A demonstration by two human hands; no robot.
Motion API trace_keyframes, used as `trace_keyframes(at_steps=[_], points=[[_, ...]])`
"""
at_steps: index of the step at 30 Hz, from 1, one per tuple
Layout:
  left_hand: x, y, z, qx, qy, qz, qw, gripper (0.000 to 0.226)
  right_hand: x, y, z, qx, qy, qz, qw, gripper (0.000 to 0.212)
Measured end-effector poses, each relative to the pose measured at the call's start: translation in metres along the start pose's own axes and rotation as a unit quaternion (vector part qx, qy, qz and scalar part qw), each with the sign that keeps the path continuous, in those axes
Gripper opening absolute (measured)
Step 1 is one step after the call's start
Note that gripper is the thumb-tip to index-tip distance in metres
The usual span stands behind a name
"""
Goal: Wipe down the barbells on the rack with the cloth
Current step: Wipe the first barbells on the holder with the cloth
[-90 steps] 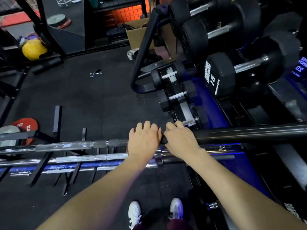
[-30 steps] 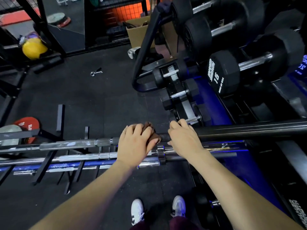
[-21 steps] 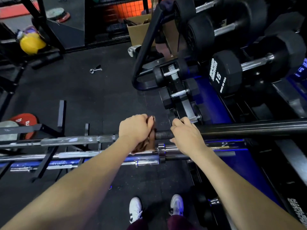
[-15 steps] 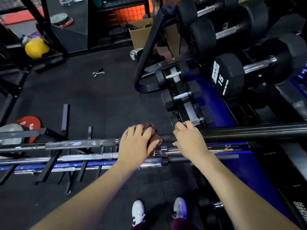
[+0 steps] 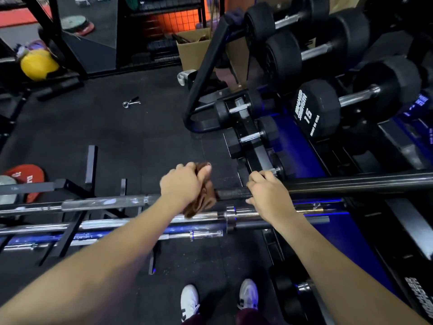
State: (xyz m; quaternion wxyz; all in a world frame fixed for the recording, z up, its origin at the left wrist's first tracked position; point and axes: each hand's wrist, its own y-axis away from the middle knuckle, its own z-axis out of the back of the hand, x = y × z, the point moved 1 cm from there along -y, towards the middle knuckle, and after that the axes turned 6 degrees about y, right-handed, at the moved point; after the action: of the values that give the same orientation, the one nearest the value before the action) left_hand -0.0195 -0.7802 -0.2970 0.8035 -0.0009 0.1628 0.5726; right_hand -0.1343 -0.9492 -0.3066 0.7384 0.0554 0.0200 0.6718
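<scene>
A black barbell [image 5: 351,184] runs across the view, its silver sleeve [image 5: 103,204] reaching left. My left hand [image 5: 185,187] grips a brown cloth [image 5: 201,205] wrapped around the bar where the black shaft meets the sleeve. My right hand [image 5: 269,195] holds the black shaft just to the right of the cloth, fingers curled over the top. Below it lie a chrome barbell [image 5: 131,222] with a collar and a blue barbell [image 5: 93,236], all resting on the low black rack [image 5: 90,160].
A dumbbell rack [image 5: 255,146] with black dumbbells, one marked 15 [image 5: 314,111], fills the right side. A cardboard box [image 5: 194,50] stands behind it. Red and grey plates [image 5: 21,177] lie at the left, a yellow ball [image 5: 38,64] far left, a clip [image 5: 130,102] on the floor.
My left hand has rolled the cloth over the bar, going from fingers flat on top to wrapped around it. My right hand has stayed on the shaft.
</scene>
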Motion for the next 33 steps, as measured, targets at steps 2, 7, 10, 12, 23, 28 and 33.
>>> trace_keyframes(at_steps=[2,7,10,12,23,28,33], points=[[0.004,0.031,-0.013,-0.097,-0.06,-0.123,0.986,0.07,-0.001,-0.003,0.0,-0.009,-0.017,-0.016,1.0,0.027],[0.015,0.039,-0.037,-0.168,-0.164,-0.26,0.936,0.062,-0.003,0.001,-0.001,0.009,0.022,0.008,1.0,0.034],[0.014,0.028,-0.032,-0.175,-0.159,-0.277,0.931,0.048,-0.004,-0.001,-0.003,0.002,0.027,0.007,1.0,0.039],[0.009,0.03,-0.024,-0.157,-0.158,-0.265,0.938,0.037,-0.003,-0.001,-0.001,0.013,0.035,0.009,0.999,0.041],[0.01,0.041,-0.013,-0.121,-0.099,-0.158,0.975,0.049,0.027,0.001,-0.003,-0.091,0.096,0.003,0.991,0.042],[0.027,0.033,-0.031,-0.167,-0.18,-0.297,0.923,0.063,0.028,-0.006,-0.005,-0.067,0.063,-0.007,0.996,0.031],[0.014,0.025,-0.011,-0.088,-0.146,-0.234,0.957,0.033,0.024,-0.004,-0.003,-0.023,0.055,-0.012,0.998,0.035]])
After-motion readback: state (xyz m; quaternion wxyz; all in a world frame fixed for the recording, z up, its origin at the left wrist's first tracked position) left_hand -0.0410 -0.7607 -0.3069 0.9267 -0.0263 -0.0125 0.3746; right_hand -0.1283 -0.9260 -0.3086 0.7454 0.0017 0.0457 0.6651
